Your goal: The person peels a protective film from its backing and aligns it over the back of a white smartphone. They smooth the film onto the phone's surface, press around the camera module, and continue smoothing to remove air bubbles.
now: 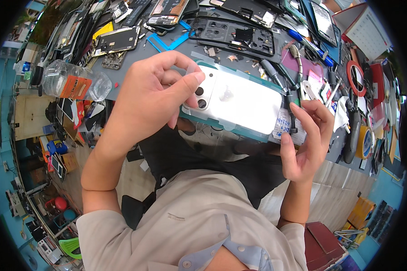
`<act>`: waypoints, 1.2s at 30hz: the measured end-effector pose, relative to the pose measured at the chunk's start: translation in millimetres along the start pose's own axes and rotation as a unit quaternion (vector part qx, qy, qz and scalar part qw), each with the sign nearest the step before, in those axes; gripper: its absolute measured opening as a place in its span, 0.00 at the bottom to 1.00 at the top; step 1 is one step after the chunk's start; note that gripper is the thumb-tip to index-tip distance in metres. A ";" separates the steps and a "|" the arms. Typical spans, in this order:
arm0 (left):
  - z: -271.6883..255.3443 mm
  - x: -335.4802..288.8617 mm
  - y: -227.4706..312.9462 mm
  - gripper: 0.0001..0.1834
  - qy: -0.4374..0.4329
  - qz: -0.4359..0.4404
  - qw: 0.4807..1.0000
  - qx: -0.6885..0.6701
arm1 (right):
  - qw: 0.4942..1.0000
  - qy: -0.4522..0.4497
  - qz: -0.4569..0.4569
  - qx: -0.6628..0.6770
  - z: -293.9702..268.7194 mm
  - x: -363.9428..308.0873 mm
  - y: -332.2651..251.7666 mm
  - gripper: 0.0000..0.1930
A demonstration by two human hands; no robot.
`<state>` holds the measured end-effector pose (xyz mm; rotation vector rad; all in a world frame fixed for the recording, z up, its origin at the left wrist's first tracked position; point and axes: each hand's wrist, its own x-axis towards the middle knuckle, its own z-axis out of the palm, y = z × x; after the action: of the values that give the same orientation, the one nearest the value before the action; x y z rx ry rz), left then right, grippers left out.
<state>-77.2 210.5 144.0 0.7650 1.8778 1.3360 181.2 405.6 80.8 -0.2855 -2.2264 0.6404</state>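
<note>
A white phone lies back side up near the bench's front edge, its camera block at the left end. Around its edges runs a teal-green border of protective film with clear tabs sticking out. My left hand is over the camera corner, thumb and forefinger pinched on what looks like clear film; its other fingers curl partly behind. At the phone's right end my right hand has thumb and fingers spread apart, with nothing visibly gripped. Whether its fingertips touch the film's edge is hard to tell.
Phone frames, loose screens and a blue bracket crowd the bench behind. A clear bottle lies at left. On the right are a blue pen, cables, a tape roll and a red ring.
</note>
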 end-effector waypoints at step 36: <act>-22.3 14.8 -45.7 0.08 -0.008 0.021 0.999 -0.030 | 0.967 -0.224 -0.094 -0.077 23.6 54.7 -39.7 0.24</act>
<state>-107.0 196.7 102.4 0.7862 1.8111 1.4019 127.2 385.2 123.0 -0.0003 -2.7030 0.4602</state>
